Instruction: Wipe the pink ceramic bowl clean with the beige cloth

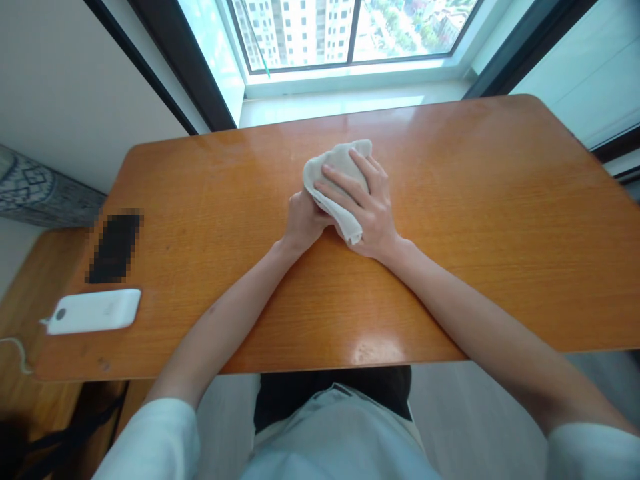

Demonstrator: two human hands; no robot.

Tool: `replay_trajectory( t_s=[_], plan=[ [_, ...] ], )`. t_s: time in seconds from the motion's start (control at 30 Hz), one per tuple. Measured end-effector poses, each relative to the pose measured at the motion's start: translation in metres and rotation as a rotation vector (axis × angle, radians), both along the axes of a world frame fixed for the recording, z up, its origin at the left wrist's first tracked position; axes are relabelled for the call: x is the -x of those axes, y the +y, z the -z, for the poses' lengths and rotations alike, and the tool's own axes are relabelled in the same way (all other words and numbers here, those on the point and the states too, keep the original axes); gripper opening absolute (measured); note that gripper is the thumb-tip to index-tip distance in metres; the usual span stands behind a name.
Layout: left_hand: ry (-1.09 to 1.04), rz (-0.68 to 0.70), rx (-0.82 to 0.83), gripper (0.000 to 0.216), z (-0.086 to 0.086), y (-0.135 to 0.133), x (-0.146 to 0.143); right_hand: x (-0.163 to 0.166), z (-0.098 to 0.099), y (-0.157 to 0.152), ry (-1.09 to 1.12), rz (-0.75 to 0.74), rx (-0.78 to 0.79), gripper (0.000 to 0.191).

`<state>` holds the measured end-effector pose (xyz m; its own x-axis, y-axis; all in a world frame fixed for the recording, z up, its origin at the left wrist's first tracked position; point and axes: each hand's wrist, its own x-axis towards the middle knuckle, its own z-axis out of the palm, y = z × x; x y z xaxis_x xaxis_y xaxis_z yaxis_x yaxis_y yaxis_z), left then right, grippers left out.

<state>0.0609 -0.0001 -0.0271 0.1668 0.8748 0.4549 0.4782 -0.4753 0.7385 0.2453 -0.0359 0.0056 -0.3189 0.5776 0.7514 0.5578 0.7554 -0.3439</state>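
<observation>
A pale grey cloth (336, 167) lies bunched near the middle of the orange wooden table (475, 220). My right hand (367, 203) lies over it with the fingers curved across the top, pressing it down. My left hand (303, 220) is curled at the cloth's near left edge, with its fingers tucked under the fabric and mostly hidden. Both forearms reach in from the near edge of the table.
A white power bank (95, 311) with a cable lies near the table's left front corner. A dark blurred-out flat object (115, 247) lies just behind it. A window (350, 30) and its sill run along the far side. A patterned cushion (30, 190) sits at the left.
</observation>
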Motion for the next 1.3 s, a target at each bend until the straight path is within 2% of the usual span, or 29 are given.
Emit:
replay_trajectory(
  t_s=[0.07,0.2,0.27,0.33,0.47,0.57,0.67,0.77,0.87,0.97,1.07,1.17,1.3],
  plan=[
    [-0.029,0.005,0.002,0.061,-0.001,-0.001,-0.001,0.000,0.003,0.004,0.075,0.028,0.090,0.051],
    [-0.055,0.010,-0.024,0.056,-0.010,-0.008,-0.006,-0.009,0.023,0.027,0.478,0.210,0.384,0.066],
    [-0.059,0.014,-0.027,0.057,-0.012,-0.010,-0.006,-0.012,0.027,0.031,0.551,0.254,0.430,0.069],
    [-0.057,0.008,-0.025,0.058,-0.009,-0.008,-0.004,-0.011,0.022,0.025,0.452,0.198,0.353,0.065],
    [0.027,-0.007,0.005,0.050,0.002,0.001,0.002,-0.004,-0.001,0.004,0.063,-0.028,0.120,0.055],
    [0.036,-0.003,0.010,0.048,0.004,0.003,0.001,-0.002,-0.005,0.001,-0.017,-0.071,0.056,0.053],
    [-0.062,-0.014,-0.035,0.055,-0.002,-0.002,-0.004,-0.007,0.009,0.016,0.221,0.045,0.171,0.058],
    [-0.102,0.020,-0.056,0.057,-0.007,-0.007,-0.006,-0.015,0.029,0.037,0.556,0.202,0.431,0.066],
    [-0.121,0.090,-0.037,0.057,-0.006,-0.006,-0.004,-0.019,0.041,0.046,0.684,0.271,0.547,0.066],
    [-0.148,0.241,-0.023,0.060,-0.002,-0.002,-0.004,-0.018,0.036,0.037,0.624,0.246,0.424,0.062],
    [-0.125,0.361,-0.020,0.063,0.000,0.002,-0.006,-0.015,0.019,0.019,0.407,0.193,0.207,0.055],
    [-0.087,0.347,-0.051,0.058,-0.002,0.002,-0.007,-0.011,0.005,0.006,0.164,0.160,0.007,0.053],
    [-0.137,0.269,-0.081,0.073,-0.002,0.001,-0.004,-0.006,-0.005,-0.001,-0.052,0.164,-0.179,0.056]
  ],
)
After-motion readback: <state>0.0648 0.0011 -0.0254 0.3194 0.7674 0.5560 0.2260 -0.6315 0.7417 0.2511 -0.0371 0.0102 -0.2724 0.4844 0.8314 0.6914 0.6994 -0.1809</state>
